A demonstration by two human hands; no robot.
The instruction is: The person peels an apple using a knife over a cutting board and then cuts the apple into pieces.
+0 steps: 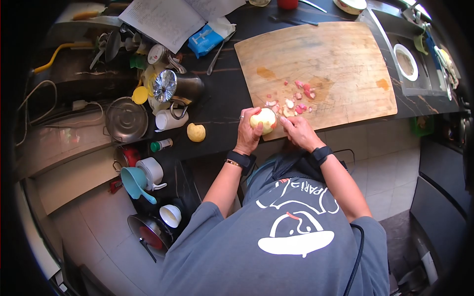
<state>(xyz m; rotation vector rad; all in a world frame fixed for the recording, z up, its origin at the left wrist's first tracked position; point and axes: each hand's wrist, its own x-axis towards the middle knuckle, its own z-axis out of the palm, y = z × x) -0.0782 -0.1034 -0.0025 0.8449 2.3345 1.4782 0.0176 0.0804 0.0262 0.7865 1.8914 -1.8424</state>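
Note:
Fingers of my left hand wrap round a mostly peeled apple, pale yellow with a few red patches of skin left. It is held at the near edge of the wooden cutting board. Close against the apple's right side is my right hand, closed with the thumb pointing at the fruit; what it grips is too small or hidden to make out. Red and whitish peel pieces lie scattered on the board just beyond both hands. A second peeled apple rests on the dark counter to the left.
Left of the board stand a metal jug, a white cup and a green-capped spice jar. A blue packet and papers lie at the back. A sink is at the right.

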